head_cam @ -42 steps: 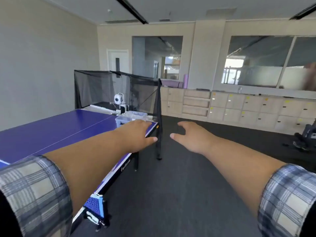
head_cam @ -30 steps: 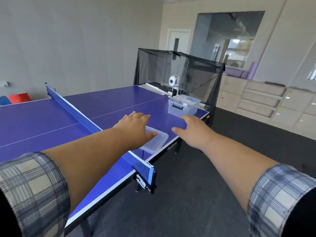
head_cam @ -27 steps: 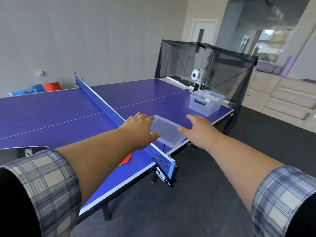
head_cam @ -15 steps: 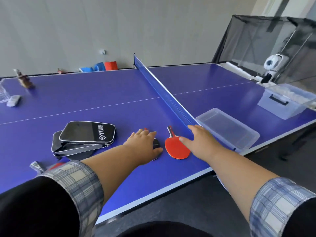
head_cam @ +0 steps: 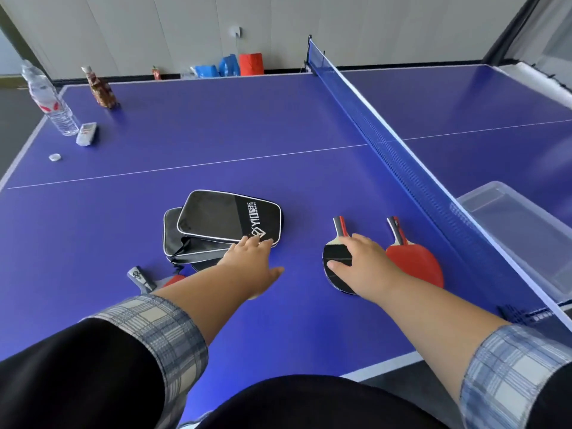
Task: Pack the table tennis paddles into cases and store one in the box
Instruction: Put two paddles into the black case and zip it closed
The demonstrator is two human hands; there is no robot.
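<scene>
Here, 2 flat oval rubber paddles (head_cam: 414, 263)

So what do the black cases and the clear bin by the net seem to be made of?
The black cases look like woven fabric: matte faces, pale piped edges, a printed logo, and a sagging open flap on the lower one. The clear bin looks like rigid, glossy, translucent plastic: the table shows through its walls.
</scene>
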